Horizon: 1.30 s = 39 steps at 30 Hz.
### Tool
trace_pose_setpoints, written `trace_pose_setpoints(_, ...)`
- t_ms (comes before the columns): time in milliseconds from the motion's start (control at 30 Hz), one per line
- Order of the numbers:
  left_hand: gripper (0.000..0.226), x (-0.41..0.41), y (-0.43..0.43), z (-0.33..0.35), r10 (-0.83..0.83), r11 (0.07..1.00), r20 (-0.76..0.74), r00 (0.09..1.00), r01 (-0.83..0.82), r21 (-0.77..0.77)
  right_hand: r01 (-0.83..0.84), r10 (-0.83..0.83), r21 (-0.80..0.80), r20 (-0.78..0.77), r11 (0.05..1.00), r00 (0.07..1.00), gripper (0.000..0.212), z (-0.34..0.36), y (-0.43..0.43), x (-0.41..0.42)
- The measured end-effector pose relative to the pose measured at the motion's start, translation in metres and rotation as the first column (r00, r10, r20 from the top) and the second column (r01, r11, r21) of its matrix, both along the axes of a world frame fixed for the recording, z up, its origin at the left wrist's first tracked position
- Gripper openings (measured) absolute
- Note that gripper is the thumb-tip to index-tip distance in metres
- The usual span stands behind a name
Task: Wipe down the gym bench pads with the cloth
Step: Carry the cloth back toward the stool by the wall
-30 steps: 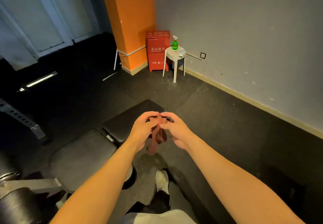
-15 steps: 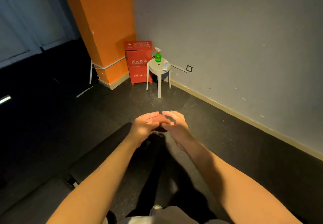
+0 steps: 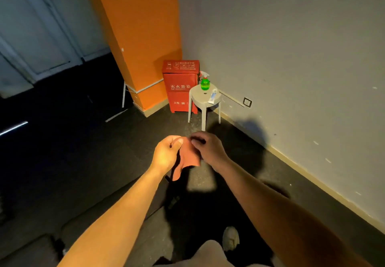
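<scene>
Floor: dark rubber matting, lit in one patch beneath the hands.
Wall: grey, on the right.
Pillar: orange, standing in the corner.
Bench pad: black and dim, at lower left under the left forearm.
Cabinet: red, at the pillar's foot, just beside the stool.
Stool: white, near the wall.
Left hand: fingers curled, thumb pinching the cloth's top edge.
Right hand: in shadow, fingertips pinching the same edge from the other side.
Cloth: reddish-brown, hanging between both hands, apart from the bench pad.
Spray bottle: green, upright on the stool.
Tube: small, lying beside the bottle.
</scene>
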<state>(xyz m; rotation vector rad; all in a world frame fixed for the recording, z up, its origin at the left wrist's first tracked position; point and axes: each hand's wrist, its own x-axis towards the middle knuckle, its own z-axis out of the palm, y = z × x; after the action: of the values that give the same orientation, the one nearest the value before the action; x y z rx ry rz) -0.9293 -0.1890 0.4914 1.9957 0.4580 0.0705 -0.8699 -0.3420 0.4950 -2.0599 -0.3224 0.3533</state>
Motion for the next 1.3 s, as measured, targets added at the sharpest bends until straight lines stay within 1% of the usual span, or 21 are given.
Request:
trace_pose_setpoints(100, 0.016, 0.047, -0.013, 0.012, 0.124, 0.968, -0.006, 0.992, -0.123, -0.218, -0.180, 0.181, 0.016, -0.030, 0.983, 0.983, 0.040, -0.002, -0.011, 0.065)
trace_pose_setpoints(167, 0.017, 0.077, -0.020, 0.020, 0.188, 0.926, 0.005, 0.982, -0.176, -0.334, -0.225, 0.234, 0.100, -0.089, 0.969, 0.968, 0.049, -0.002, -0.015, 0.098)
trace_pose_setpoints(200, 0.018, 0.092, -0.022, 0.023, 0.207, 0.914, 0.016, 0.978, -0.188, -0.361, -0.231, 0.244, 0.127, -0.101, 0.965, 0.965, 0.048, -0.001, -0.015, 0.113)
trace_pose_setpoints(233, 0.018, 0.107, -0.022, 0.024, 0.224, 0.902, 0.031, 0.974, -0.196, -0.385, -0.225, 0.239, 0.133, -0.102, 0.965, 0.966, 0.043, 0.000, -0.015, 0.128)
trace_pose_setpoints(300, 0.020, 0.137, -0.021, 0.027, 0.249, 0.894, 0.048, 0.967, -0.211, -0.396, -0.202, 0.216, 0.134, -0.105, 0.970, 0.971, 0.028, 0.002, -0.013, 0.161)
trace_pose_setpoints(333, 0.022, 0.152, -0.020, 0.026, 0.257, 0.895, 0.042, 0.966, -0.221, -0.387, -0.202, 0.219, 0.143, -0.110, 0.969, 0.970, 0.024, 0.002, -0.012, 0.178)
trace_pose_setpoints(433, 0.032, 0.194, -0.011, 0.013, 0.280, 0.907, 0.033, 0.959, -0.253, -0.337, -0.228, 0.242, 0.146, -0.082, 0.963, 0.967, 0.025, -0.001, -0.004, 0.229)
trace_pose_setpoints(500, 0.039, 0.224, -0.007, -0.003, 0.293, 0.910, 0.037, 0.955, -0.267, -0.318, -0.199, 0.216, 0.170, -0.087, 0.965, 0.973, 0.026, -0.006, 0.006, 0.262)
trace_pose_setpoints(533, 0.043, 0.238, -0.006, -0.010, 0.293, 0.904, 0.028, 0.956, -0.267, -0.334, -0.171, 0.192, 0.183, -0.106, 0.968, 0.976, 0.024, -0.010, 0.011, 0.278)
trace_pose_setpoints(600, 0.049, 0.268, -0.005, -0.021, 0.291, 0.860, -0.013, 0.957, -0.268, -0.435, -0.115, 0.143, 0.194, -0.138, 0.974, 0.980, 0.021, -0.019, 0.024, 0.310)
trace_pose_setpoints(667, 0.049, 0.295, -0.005, -0.029, 0.288, 0.809, -0.072, 0.955, -0.283, -0.515, -0.070, 0.107, 0.193, -0.190, 0.979, 0.976, 0.021, -0.028, 0.036, 0.342)
trace_pose_setpoints(700, 0.046, 0.308, -0.004, -0.033, 0.284, 0.800, -0.087, 0.955, -0.286, -0.528, -0.054, 0.100, 0.205, -0.223, 0.977, 0.970, 0.021, -0.033, 0.041, 0.358)
trace_pose_setpoints(767, 0.039, 0.334, 0.001, -0.041, 0.294, 0.810, -0.077, 0.953, -0.291, -0.510, -0.044, 0.112, 0.238, -0.282, 0.970, 0.953, 0.022, -0.040, 0.049, 0.389)
trace_pose_setpoints(833, 0.032, 0.363, 0.006, -0.046, 0.324, 0.825, -0.063, 0.944, -0.315, -0.470, -0.066, 0.151, 0.256, -0.326, 0.965, 0.933, 0.029, -0.050, 0.053, 0.420)
trace_pose_setpoints(900, 0.025, 0.393, 0.009, -0.050, 0.346, 0.830, -0.077, 0.935, -0.343, -0.440, -0.125, 0.217, 0.261, -0.359, 0.957, 0.908, 0.040, -0.057, 0.056, 0.450)
trace_pose_setpoints(967, 0.023, 0.426, 0.012, -0.060, 0.403, 0.812, -0.091, 0.911, -0.402, -0.423, -0.194, 0.274, 0.234, -0.384, 0.953, 0.882, 0.046, -0.068, 0.061, 0.485)
trace_pose_setpoints(1033, 0.025, 0.461, 0.017, -0.075, 0.468, 0.784, -0.109, 0.877, -0.469, -0.406, -0.276, 0.340, 0.210, -0.410, 0.938, 0.846, 0.046, -0.079, 0.067, 0.523)
trace_pose_setpoints(1133, 0.027, 0.518, 0.022, -0.102, 0.538, 0.738, -0.135, 0.832, -0.542, -0.401, -0.370, 0.416, 0.192, -0.436, 0.909, 0.798, 0.041, -0.113, 0.076, 0.580)
trace_pose_setpoints(1233, 0.026, 0.570, 0.028, -0.136, 0.568, 0.694, -0.167, 0.806, -0.578, -0.430, -0.378, 0.410, 0.160, -0.409, 0.912, 0.815, 0.037, -0.159, 0.090, 0.631)
trace_pose_setpoints(1300, 0.027, 0.601, 0.035, -0.156, 0.563, 0.684, -0.198, 0.802, -0.587, -0.433, -0.344, 0.394, 0.193, -0.449, 0.919, 0.802, 0.033, -0.188, 0.101, 0.664)
